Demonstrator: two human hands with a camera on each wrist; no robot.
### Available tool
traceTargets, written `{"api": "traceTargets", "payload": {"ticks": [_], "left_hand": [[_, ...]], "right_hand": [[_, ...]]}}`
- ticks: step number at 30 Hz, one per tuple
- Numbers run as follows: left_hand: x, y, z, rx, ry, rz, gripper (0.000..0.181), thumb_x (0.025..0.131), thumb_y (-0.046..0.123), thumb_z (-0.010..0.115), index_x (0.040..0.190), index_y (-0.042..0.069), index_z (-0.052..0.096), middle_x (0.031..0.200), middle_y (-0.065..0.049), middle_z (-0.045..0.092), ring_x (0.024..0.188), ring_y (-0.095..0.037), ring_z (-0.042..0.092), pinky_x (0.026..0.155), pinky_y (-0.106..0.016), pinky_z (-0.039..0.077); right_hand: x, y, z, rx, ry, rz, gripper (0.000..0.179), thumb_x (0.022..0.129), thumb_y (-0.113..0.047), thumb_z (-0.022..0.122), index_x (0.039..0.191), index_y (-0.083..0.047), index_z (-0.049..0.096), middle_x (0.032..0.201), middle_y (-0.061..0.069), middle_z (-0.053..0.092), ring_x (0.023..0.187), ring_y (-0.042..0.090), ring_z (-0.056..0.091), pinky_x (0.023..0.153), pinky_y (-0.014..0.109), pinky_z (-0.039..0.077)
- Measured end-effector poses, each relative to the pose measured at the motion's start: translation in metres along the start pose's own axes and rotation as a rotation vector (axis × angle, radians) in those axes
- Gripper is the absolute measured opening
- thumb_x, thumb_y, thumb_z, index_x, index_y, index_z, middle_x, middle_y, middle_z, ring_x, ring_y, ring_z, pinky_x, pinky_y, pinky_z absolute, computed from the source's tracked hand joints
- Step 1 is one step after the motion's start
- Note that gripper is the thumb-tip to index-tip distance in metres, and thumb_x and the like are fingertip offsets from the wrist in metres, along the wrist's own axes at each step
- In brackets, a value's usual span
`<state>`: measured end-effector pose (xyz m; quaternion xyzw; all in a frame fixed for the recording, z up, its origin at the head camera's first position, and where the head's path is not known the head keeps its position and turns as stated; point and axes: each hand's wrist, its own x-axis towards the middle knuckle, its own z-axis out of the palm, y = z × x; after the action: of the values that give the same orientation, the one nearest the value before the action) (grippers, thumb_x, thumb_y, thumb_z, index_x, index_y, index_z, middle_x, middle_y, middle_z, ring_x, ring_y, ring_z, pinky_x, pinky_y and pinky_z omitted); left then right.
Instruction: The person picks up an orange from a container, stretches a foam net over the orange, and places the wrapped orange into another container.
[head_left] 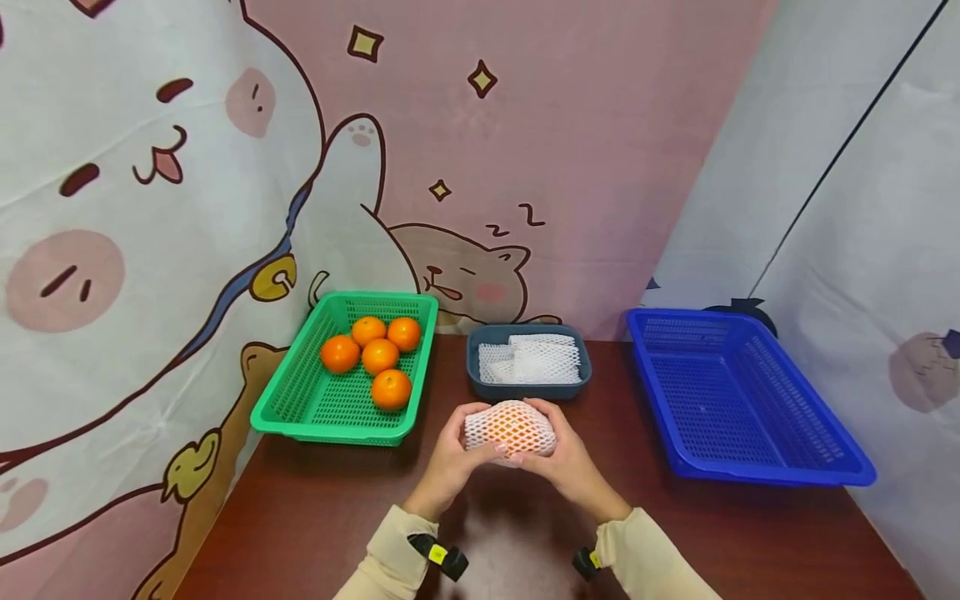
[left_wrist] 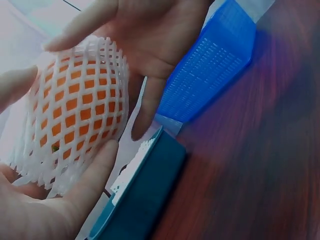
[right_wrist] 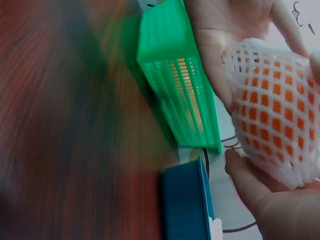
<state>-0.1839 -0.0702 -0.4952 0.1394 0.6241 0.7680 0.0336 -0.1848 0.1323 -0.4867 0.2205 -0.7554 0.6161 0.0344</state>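
Orange (left_wrist: 71, 120): bright, round, skin showing through diamond-shaped gaps; small green spot visible in left wrist view. Foam net (head_left: 476, 427): white, stretched around orange, looser mesh past fruit at ends. Wrapped fruit lies sideways between left hand (head_left: 453, 454) and right hand (head_left: 567, 458), fingers touching net.

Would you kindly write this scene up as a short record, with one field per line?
Left hand: holds the net-wrapped orange from its left side
Right hand: holds the same fruit from its right side
Green basket: on the left, with five unwrapped oranges inside
Small tray: beyond the hands, between the baskets, with white foam nets inside
Blue basket: on the right
Table: reddish brown
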Motion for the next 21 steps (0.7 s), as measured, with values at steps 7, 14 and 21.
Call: {"api": "traceTargets", "payload": {"ticks": [7,14,21], "left_hand": [[-0.013,0.012,-0.027,0.465,0.109,0.218,0.065,0.078,0.022,0.083,0.134,0.013,0.051,0.125,-0.007,0.056,0.105,-0.026,0.057,0.080,-0.036,0.054],[-0.011,0.022,-0.090,1.175,0.290,0.421,0.056,0.072,0.031,0.087,0.119,0.010,0.066,0.113,-0.006,0.065,0.102,-0.029,0.055,0.087,-0.049,0.043],[-0.016,0.009,-0.114,1.223,0.303,0.307,0.036,0.074,0.027,0.085,0.105,0.012,0.075,0.093,-0.001,0.071,0.086,-0.025,0.063,0.081,-0.046,0.045]], "right_hand": [[-0.003,-0.026,0.007,0.016,0.034,0.030,0.073,0.076,0.002,0.077,0.138,0.006,0.040,0.127,0.023,0.051,0.103,0.020,0.053,0.081,0.027,0.049],[-0.008,-0.025,0.004,0.058,0.058,0.088,0.072,0.078,0.001,0.076,0.141,-0.002,0.040,0.129,0.021,0.049,0.105,0.026,0.051,0.082,0.028,0.049],[-0.012,0.006,-0.009,0.049,0.085,0.061,0.073,0.079,-0.001,0.077,0.142,-0.007,0.041,0.129,0.016,0.051,0.105,0.023,0.053,0.082,0.027,0.049]]}}
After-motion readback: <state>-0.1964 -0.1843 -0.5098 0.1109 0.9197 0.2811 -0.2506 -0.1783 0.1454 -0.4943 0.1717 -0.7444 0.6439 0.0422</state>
